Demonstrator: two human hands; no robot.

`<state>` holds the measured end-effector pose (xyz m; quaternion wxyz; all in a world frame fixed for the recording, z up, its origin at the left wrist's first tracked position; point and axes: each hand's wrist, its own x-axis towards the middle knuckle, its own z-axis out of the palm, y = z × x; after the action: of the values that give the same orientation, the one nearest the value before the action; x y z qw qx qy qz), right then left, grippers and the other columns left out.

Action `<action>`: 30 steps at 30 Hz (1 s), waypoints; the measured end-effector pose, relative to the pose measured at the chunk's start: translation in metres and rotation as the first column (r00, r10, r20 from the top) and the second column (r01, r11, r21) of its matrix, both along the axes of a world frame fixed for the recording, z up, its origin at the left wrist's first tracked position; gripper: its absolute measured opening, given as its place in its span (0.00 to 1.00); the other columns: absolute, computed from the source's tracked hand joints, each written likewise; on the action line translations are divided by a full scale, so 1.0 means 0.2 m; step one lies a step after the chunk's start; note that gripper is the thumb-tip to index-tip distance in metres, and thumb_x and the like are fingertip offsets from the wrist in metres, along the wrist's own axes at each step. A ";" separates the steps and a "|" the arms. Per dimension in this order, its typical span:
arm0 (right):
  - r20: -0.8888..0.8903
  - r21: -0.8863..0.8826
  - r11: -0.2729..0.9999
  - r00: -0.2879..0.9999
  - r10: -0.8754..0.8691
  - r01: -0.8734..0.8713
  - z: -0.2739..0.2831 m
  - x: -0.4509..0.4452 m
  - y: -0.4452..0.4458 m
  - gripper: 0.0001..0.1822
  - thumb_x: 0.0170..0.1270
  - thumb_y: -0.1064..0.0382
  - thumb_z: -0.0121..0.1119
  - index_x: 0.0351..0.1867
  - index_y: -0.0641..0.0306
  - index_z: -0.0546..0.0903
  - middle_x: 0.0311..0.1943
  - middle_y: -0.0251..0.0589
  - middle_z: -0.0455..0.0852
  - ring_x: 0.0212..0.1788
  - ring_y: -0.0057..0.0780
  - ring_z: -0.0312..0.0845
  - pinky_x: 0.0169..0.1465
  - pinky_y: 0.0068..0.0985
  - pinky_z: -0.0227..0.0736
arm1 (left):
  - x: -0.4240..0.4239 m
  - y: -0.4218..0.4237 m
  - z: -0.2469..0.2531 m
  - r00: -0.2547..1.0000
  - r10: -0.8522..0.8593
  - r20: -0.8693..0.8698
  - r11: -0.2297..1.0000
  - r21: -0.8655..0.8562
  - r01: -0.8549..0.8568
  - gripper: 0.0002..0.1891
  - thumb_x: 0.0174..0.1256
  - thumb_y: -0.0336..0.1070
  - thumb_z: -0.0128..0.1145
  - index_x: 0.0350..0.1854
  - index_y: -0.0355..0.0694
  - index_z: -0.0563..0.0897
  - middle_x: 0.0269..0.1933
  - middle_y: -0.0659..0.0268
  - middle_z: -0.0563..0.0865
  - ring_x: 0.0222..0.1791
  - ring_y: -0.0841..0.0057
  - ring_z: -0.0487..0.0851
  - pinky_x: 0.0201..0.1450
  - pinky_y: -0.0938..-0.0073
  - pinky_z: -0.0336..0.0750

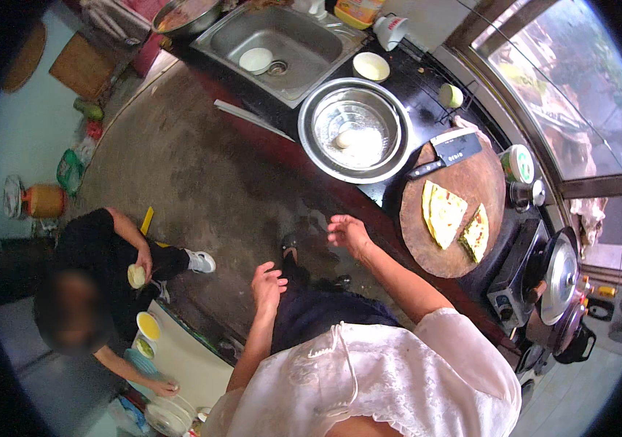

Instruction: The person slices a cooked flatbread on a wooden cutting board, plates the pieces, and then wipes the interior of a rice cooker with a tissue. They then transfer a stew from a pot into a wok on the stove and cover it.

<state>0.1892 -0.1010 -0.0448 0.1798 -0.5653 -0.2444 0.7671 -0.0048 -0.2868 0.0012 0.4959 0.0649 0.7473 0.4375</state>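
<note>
Both of my hands hang in the air before my body, with nothing in them. My left hand has its fingers apart over the floor. Nearer the counter's edge is my right hand, its fingers loosely spread. To its right, a round wooden chopping board carries a large wedge of browned flatbread and a smaller filled piece. A cleaver with a black handle lies across the board's far side. Nested steel basins stand beyond, with a pale round thing inside.
A steel sink holds a white bowl. Another bowl sits beside it. A gas stove with a lidded pan stands right. At left, a person holds a pale piece of food beside a table.
</note>
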 end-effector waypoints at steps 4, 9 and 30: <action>-0.030 -0.056 0.996 0.997 -0.073 0.072 0.03 0.15 -0.06 0.09 0.69 0.65 0.48 0.48 0.60 0.77 0.35 0.37 0.84 0.29 0.29 0.81 0.33 0.29 0.75 | -0.04 0.29 0.03 0.983 -0.184 0.024 0.974 0.139 0.179 0.13 0.73 0.32 0.44 0.54 0.35 0.77 0.39 0.55 0.86 0.29 0.74 0.85 0.28 0.76 0.79; -0.214 -0.015 0.967 0.944 -0.251 0.254 0.02 0.09 0.04 0.12 0.73 0.59 0.48 0.53 0.58 0.75 0.42 0.38 0.83 0.39 0.31 0.81 0.41 0.30 0.76 | -0.04 0.56 0.13 0.979 -0.198 0.044 0.956 0.227 0.184 0.16 0.76 0.41 0.46 0.52 0.34 0.78 0.37 0.56 0.87 0.27 0.76 0.85 0.27 0.80 0.78; -0.486 -0.474 0.536 0.301 -0.821 0.698 -0.57 -0.02 -0.05 0.15 0.69 0.76 0.41 0.52 0.75 0.77 0.49 0.55 0.83 0.50 0.46 0.79 0.56 0.40 0.77 | -0.11 0.40 -0.27 0.850 -0.176 -0.496 0.951 0.138 0.277 0.16 0.69 0.40 0.54 0.53 0.35 0.79 0.53 0.54 0.83 0.52 0.58 0.81 0.56 0.64 0.74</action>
<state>0.1844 -0.1116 -0.1584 0.5450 -0.3130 0.2018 0.7512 -0.0269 -0.2067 -0.0527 0.3354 0.3094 0.7844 0.4202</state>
